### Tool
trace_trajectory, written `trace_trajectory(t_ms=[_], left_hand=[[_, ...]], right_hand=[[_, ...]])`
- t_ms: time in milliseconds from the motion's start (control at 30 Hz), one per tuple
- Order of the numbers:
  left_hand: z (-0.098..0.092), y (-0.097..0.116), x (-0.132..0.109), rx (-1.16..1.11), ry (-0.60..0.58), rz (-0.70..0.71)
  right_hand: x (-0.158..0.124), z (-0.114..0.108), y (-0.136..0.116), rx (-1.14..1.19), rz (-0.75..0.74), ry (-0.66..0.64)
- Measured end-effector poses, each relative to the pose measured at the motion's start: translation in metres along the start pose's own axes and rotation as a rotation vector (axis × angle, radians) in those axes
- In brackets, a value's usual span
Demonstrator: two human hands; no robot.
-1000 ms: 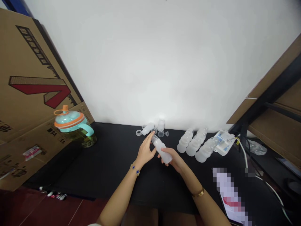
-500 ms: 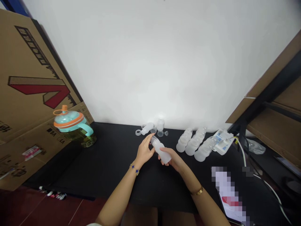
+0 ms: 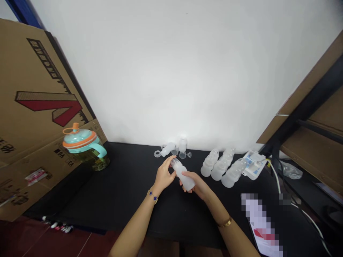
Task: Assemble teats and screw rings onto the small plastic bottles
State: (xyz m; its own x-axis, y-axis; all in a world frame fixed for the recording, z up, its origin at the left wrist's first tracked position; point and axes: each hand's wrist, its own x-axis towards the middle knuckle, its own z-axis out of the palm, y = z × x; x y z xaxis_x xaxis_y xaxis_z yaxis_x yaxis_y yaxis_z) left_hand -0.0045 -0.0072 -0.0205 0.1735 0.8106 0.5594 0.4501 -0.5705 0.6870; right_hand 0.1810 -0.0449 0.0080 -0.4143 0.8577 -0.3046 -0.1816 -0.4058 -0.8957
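Over the black table, my right hand (image 3: pixel 198 185) wraps round the body of a frosted white baby bottle (image 3: pixel 184 177), which is tilted with its clear top pointing away to the left. My left hand (image 3: pixel 164 175) has its fingers closed about that clear top. Just beyond, by the wall, lie loose parts: a white bottle body (image 3: pixel 168 149), another bottle body (image 3: pixel 183 144), a ring (image 3: pixel 157 154), clear caps (image 3: pixel 182 155) and a small teat-like piece (image 3: pixel 189 155). To the right are three assembled baby bottles (image 3: pixel 223 166) side by side.
A turquoise and orange lidded jug (image 3: pixel 83 144) stands at the left against a large cardboard box (image 3: pixel 29 117). At the right are a white power strip (image 3: pixel 253 166) with a cable, a phone (image 3: pixel 264 228) and a clear plastic bag (image 3: pixel 291 170).
The camera view has tipped slightly, so the scene sits a little lower. Both hands stay on the baby bottle, with little visible movement of fingers or bottle.
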Motion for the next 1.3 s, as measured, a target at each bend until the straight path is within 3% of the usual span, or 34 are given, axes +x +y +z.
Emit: trace_trajectory(t_ms=[300,467,567,800,1300], left_hand=[[-0.003,0.002,-0.001,-0.201,-0.106,-0.011],[-0.003,0.010,0.002,-0.482,-0.093,-0.192],[-0.003,0.013,0.003,-0.603,-0.081,-0.227],[-0.005,0.011,0.002,-0.439,0.007,-0.163],[-0.005,0.008,0.004,-0.475,0.041,-0.254]], right_hand=[[0.011,-0.007,0.007,-0.202,-0.105,0.223],[0.006,-0.003,0.005,-0.172,-0.098,0.109],[0.004,0.000,0.005,-0.144,-0.088,0.067],[0.001,0.001,0.003,-0.134,-0.083,0.042],[-0.004,0.004,-0.005,-0.142,-0.065,0.019]])
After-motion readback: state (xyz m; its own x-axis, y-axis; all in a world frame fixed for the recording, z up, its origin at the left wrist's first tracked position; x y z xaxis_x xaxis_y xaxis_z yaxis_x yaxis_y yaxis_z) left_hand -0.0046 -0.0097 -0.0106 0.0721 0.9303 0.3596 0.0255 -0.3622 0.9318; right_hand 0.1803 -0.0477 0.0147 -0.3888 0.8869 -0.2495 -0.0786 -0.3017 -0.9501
